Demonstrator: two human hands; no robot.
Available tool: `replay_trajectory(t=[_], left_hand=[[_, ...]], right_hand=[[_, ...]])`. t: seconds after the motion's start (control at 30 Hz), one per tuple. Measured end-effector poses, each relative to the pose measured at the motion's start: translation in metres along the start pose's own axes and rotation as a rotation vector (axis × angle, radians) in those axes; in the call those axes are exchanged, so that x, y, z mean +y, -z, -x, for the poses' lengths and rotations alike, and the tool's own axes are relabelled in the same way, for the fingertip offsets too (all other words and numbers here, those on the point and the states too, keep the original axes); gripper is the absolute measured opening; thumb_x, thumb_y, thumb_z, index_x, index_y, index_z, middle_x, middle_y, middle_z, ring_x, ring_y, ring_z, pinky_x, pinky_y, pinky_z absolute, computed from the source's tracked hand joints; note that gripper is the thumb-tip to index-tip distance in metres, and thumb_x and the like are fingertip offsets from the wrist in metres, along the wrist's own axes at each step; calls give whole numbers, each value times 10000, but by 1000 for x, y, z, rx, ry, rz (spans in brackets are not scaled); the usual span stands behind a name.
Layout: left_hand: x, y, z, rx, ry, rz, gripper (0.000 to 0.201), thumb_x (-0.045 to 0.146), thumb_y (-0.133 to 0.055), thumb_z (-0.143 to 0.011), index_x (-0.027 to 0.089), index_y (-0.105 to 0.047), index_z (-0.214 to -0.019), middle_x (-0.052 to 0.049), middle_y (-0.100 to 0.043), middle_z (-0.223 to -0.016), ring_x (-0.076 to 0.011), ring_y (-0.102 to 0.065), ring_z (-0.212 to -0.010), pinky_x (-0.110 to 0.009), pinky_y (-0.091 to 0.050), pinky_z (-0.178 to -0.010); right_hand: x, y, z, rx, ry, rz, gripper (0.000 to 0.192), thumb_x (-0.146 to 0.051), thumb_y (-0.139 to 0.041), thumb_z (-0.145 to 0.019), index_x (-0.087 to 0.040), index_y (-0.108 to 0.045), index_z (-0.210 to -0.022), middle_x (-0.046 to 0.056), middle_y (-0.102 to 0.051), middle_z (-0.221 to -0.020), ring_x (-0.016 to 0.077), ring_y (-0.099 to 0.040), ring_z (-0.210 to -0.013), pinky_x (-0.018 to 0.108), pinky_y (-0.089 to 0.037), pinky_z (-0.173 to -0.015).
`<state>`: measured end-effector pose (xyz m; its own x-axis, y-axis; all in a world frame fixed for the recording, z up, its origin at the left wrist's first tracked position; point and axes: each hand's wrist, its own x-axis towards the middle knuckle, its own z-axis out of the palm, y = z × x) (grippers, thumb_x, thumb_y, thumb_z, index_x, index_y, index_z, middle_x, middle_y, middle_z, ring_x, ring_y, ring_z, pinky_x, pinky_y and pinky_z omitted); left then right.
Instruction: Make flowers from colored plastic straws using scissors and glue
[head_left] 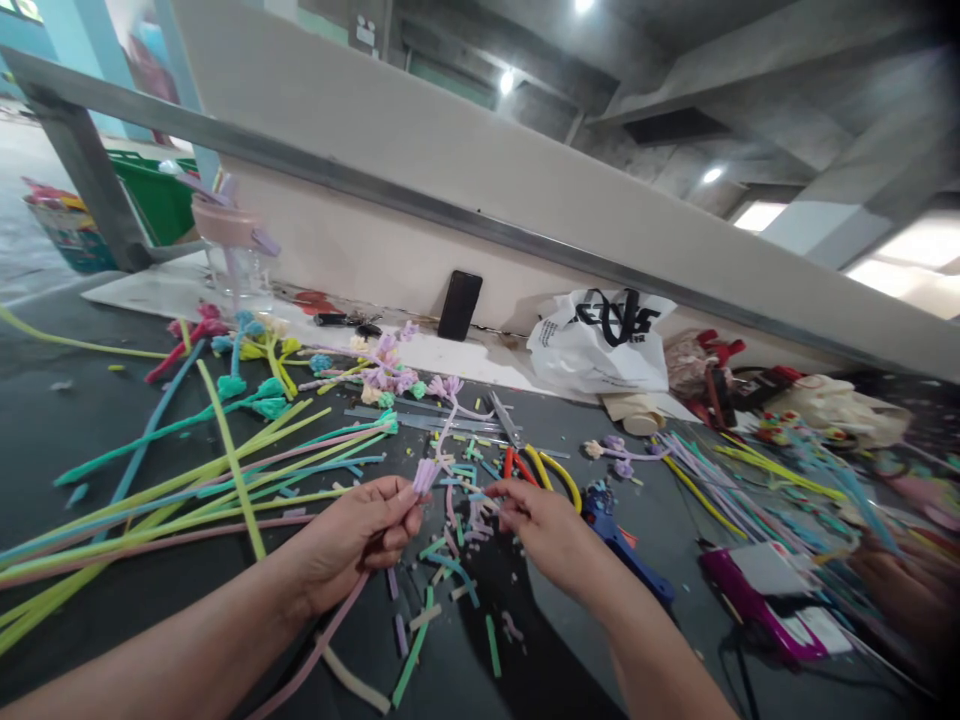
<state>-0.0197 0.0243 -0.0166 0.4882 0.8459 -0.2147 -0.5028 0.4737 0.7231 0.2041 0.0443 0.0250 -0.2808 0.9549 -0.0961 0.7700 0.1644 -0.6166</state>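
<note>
My left hand (375,525) is closed around a lilac pipe-cleaner flower (426,476), its short strands bunched upright above my thumb and finger. A pinkish pipe-cleaner stem (330,640) trails below that hand toward the front edge. To the right, my right hand (536,520) has its fingertips pinched together over the cut scraps; whatever they hold is too small to name. Beyond its fingers lie scissors with red and yellow handles (536,465). Dark blue pliers (626,550) rest just right of that hand. Scattered pipe-cleaner scraps (457,575) lie between and below both hands.
Long pipe cleaners (187,490) spread across the left; finished flowers (386,365) lie behind. A phone (460,305), a clear bottle (232,250) and a white bag (604,345) stand along the back. At right are a purple-and-white device (772,605) and another person's hand (900,580).
</note>
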Motion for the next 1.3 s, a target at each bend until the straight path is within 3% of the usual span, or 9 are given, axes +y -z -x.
replay_trajectory(t=[0.1,0.3,0.43,0.6,0.73,0.97,1.17,1.3], left_hand=[[0,-1,-1,-6,16,4,207,324,-547,-801,144,-479,-724,29,-464,-636,-11,-212,-425,-156,-96,-368],[0,-5,-1,-1,28,-14,220,338,-545,-801,150,-468,-714,39,-446,-609,-14,-198,-420,-169,-85,-374],[1,-8,-2,12,46,-11,242,353,-532,-806,151,-454,-696,38,-439,-604,-11,-194,-414,-174,-75,-378],[1,-10,-4,41,82,-42,239,351,-553,-789,155,-451,-697,29,-466,-601,-10,-241,-406,-176,-66,-380],[-2,-8,-4,30,81,-58,239,351,-545,-794,158,-450,-691,25,-481,-607,-8,-244,-394,-177,-71,-378],[-1,-6,-6,26,76,-30,203,350,-559,-785,160,-494,-761,38,-463,-618,-2,-201,-392,-170,-65,-371],[-1,-7,-4,15,33,-29,239,349,-576,-775,158,-459,-692,39,-462,-621,-5,-202,-405,-168,-73,-369],[-3,-4,-2,-8,6,-24,229,348,-552,-794,149,-471,-717,32,-465,-632,-3,-211,-410,-162,-77,-372]], right_hand=[[-8,-4,-10,80,1,-111,205,-123,-484,-708,-200,-649,-803,-2,-629,-665,137,-545,-612,242,-391,-574],[-44,-19,-9,144,-123,-605,31,-192,-535,-676,-175,-556,-692,-16,-596,-591,120,-521,-531,236,-408,-535],[-47,-25,-7,270,-70,-614,70,-236,-595,-675,-173,-621,-692,-8,-580,-631,132,-507,-598,239,-382,-568],[-37,-32,-11,247,59,-651,76,-216,-598,-692,-201,-673,-697,20,-602,-769,173,-540,-756,269,-398,-692],[-32,-35,-13,276,107,-634,62,-206,-606,-681,-211,-667,-674,25,-587,-802,183,-532,-816,283,-398,-745],[-12,-19,-19,339,44,-507,100,-254,-575,-717,-176,-589,-656,1,-555,-685,145,-518,-669,256,-406,-625],[2,-9,-21,137,204,-248,86,-207,-584,-710,-176,-661,-690,29,-637,-787,162,-577,-782,272,-429,-739],[13,-7,-27,376,69,-80,164,-221,-520,-748,-198,-660,-831,27,-669,-806,164,-599,-745,280,-449,-690]])
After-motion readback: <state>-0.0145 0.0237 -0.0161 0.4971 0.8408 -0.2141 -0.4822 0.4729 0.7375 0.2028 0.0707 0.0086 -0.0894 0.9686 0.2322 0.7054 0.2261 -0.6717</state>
